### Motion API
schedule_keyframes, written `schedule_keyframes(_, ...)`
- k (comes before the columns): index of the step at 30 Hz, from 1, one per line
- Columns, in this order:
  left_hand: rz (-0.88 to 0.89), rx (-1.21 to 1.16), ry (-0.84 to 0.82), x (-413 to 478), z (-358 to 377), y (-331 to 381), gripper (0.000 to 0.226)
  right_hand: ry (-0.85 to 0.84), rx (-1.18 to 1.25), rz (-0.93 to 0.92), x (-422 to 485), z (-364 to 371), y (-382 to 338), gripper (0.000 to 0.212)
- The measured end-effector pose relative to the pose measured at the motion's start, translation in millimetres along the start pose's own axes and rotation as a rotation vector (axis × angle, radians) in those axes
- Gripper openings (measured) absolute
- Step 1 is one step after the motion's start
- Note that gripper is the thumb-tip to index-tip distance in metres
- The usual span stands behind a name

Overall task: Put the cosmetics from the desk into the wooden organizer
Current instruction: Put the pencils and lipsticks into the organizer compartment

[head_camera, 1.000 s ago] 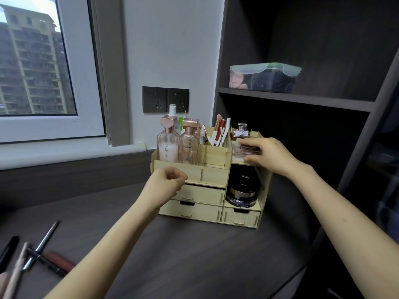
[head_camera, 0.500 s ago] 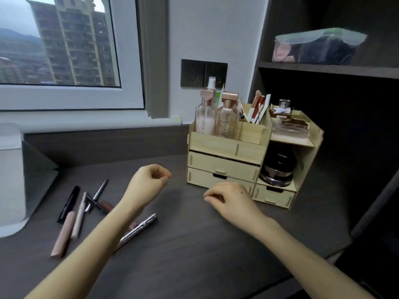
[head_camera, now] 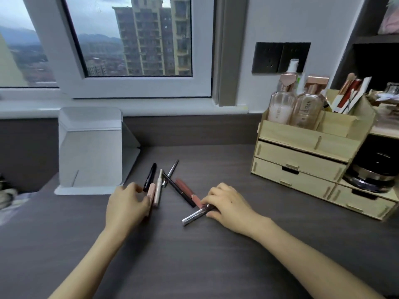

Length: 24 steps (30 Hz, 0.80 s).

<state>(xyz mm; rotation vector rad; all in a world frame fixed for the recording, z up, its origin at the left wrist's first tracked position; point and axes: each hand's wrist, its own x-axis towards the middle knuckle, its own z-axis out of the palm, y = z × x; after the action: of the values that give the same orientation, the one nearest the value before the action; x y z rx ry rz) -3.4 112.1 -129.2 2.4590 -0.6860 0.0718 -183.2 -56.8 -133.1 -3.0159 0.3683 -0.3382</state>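
Several slim cosmetics lie in a loose pile on the dark desk (head_camera: 194, 255): a black tube (head_camera: 150, 176), a pink tube (head_camera: 151, 190), a beige pen (head_camera: 158, 188), a thin grey pencil (head_camera: 172, 171), a black pencil (head_camera: 179, 190), a reddish lip gloss (head_camera: 187, 191) and a silver tube (head_camera: 193, 216). My left hand (head_camera: 127, 206) lies over the pink tube's near end, fingers apart, thumb touching it. My right hand (head_camera: 226, 201) pinches the dark end of the silver tube, which rests on the desk. The wooden organizer (head_camera: 302, 162) stands to the right.
The organizer holds two rose-capped bottles (head_camera: 282, 102), upright brushes and sticks (head_camera: 349, 96) and a black jar (head_camera: 373, 169); its drawers are shut. A white folding stand (head_camera: 90, 156) sits at the left by the windowsill. A dark shelf unit rises at the right.
The view has swung left and down from the organizer to the pile. Both hands moved down onto the cosmetics; my right hand closed on the silver tube, my left hand reached the pink tube.
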Motion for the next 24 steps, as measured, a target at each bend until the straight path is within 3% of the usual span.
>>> schedule_keyframes(9,0.018,0.103,-0.100,9,10,7,0.028,-0.047,0.083,0.013,-12,-8,13,0.014)
schedule_keyframes(15,0.011,0.149,-0.206,13,8,7,0.036,0.073,0.290,0.159,-27,-24,22,0.007)
schedule_keyframes(19,-0.044,0.103,-0.410,13,-6,8,0.027,0.104,0.435,0.211,-33,-33,24,0.006)
schedule_keyframes(24,-0.048,0.109,-0.400,6,-23,13,0.011,0.216,0.689,0.307,-37,-35,19,0.009)
